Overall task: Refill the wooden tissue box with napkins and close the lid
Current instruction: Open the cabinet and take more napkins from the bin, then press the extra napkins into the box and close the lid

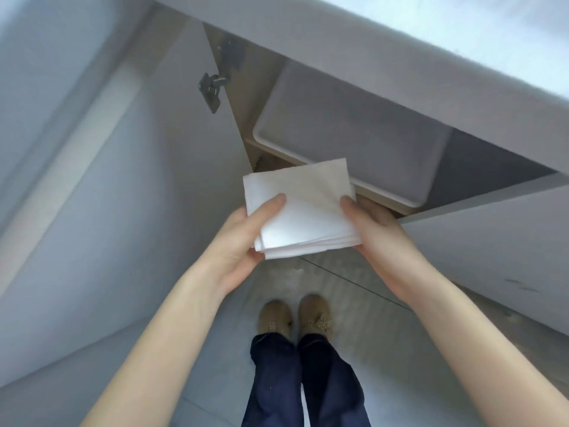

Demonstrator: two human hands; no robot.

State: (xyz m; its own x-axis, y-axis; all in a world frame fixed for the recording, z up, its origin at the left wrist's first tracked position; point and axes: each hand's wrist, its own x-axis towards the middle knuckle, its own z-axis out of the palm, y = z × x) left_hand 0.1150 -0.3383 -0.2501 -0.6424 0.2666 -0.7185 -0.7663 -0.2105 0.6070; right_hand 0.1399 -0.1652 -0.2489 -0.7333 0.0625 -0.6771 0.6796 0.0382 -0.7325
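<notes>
Two hands on one stack of napkins [300, 208]: left hand [243, 241] and right hand [380, 232] each clamp a side, thumbs on top. Stack held in the air, in front of open cabinet [243, 97], just below a white bin [354, 134].

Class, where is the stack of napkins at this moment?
In the head view, the napkins sit mid-frame, held between the left hand and right hand, just in front of the white bin in the open cabinet.

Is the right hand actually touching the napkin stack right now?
Touching. The head view shows the right hand with its thumb on top of the napkin stack and fingers under its right edge; the left hand grips the opposite side.
</notes>
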